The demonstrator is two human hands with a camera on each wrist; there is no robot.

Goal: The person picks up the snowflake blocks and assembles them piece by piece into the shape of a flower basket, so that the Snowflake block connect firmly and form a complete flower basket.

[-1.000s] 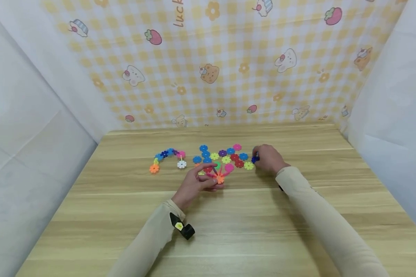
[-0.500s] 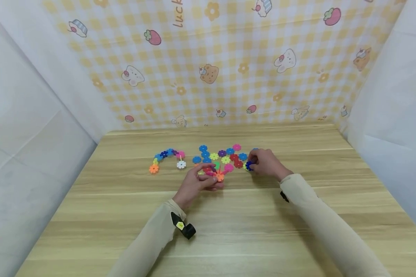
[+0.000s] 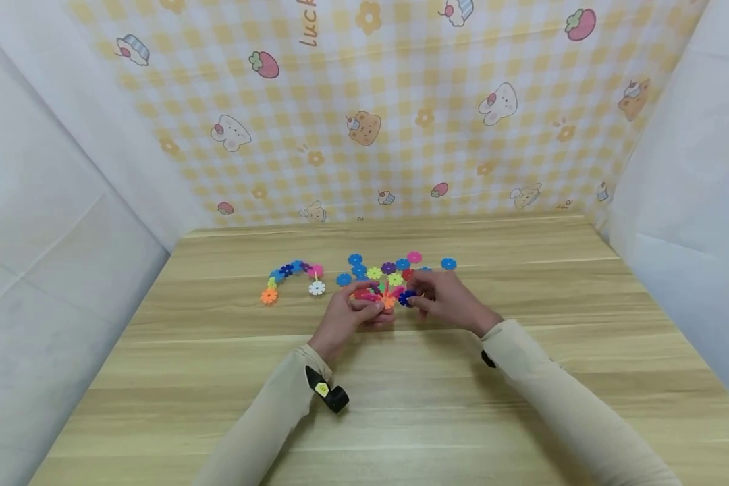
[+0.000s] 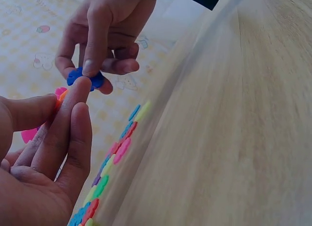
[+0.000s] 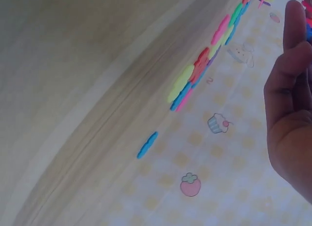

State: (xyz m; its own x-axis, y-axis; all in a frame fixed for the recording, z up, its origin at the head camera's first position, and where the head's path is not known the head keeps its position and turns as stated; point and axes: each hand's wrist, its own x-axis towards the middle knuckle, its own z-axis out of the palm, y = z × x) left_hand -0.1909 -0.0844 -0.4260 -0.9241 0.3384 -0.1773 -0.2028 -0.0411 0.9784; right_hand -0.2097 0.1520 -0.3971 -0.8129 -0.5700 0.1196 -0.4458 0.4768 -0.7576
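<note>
In the head view the left hand (image 3: 343, 317) pinches an orange flower disc (image 3: 388, 301) joined to pink and purple pieces. The right hand (image 3: 452, 300) pinches a dark blue flower disc (image 3: 406, 298) just right of the orange one. From the left wrist, the blue disc (image 4: 86, 79) sits between the right hand's thumb and fingers, close to the left fingertips; whether the discs touch cannot be told. In the right wrist view the right hand (image 5: 295, 104) shows at the right edge, its disc mostly cut off.
Loose flower discs in blue, yellow, red and purple (image 3: 389, 268) lie behind the hands. One blue disc (image 3: 448, 264) lies apart at the right. A curved chain of joined discs (image 3: 287, 270) rests on the wooden table (image 3: 364, 418) at the left, ending in a white disc (image 3: 317, 288).
The right hand has moved left with the dark blue disc, from the right side of the loose discs to beside the orange disc. The left hand has shifted slightly, still holding its piece.
</note>
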